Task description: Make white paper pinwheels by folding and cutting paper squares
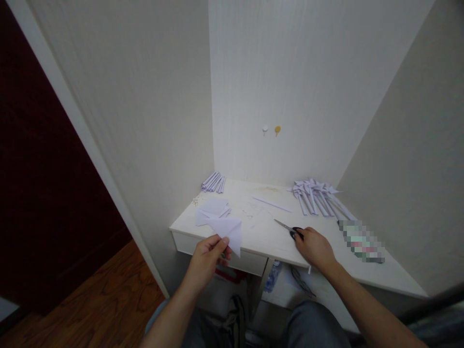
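Observation:
My left hand [208, 255] pinches a folded white paper triangle [229, 231] and holds it just above the front edge of the white desk [264, 237]. My right hand [314, 248] rests on the desk with its fingers over the black handles of a pair of scissors [288, 228], whose blades point to the back left. Whether the fingers grip the handles or only cover them is hard to tell.
Loose white paper sheets [213, 209] lie at the desk's left. A bundle of folded paper strips [214, 182] sits at the back left, a bigger pile of folded strips [319, 197] at the back right. One long strip [271, 204] lies mid-desk. Walls enclose three sides.

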`<state>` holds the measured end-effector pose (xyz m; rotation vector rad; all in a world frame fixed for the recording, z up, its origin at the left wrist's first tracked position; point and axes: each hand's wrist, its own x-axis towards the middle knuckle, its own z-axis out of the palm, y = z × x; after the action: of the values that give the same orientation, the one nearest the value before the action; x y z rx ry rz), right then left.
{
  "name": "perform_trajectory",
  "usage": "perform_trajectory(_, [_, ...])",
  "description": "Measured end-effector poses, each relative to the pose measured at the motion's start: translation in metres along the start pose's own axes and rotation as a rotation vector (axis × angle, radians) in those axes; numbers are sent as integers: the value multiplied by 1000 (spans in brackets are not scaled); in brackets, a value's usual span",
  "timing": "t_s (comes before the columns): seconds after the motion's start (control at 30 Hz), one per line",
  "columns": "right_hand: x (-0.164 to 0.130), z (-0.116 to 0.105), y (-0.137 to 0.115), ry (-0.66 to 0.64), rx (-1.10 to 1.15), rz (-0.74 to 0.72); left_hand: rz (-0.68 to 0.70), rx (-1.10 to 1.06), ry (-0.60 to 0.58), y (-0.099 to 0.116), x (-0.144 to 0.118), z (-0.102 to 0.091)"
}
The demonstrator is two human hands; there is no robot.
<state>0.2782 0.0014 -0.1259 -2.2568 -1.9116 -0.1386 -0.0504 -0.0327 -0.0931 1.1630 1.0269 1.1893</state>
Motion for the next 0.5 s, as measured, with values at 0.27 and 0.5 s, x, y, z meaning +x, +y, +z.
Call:
perform_trajectory(0.27, [-2,0,0,12,75,40,-18,-46,-15,-1,-4,2])
perform_trajectory(0.5, [-6,-20,-10,88,226,99,-93,-162,-89,-3,-5,2])
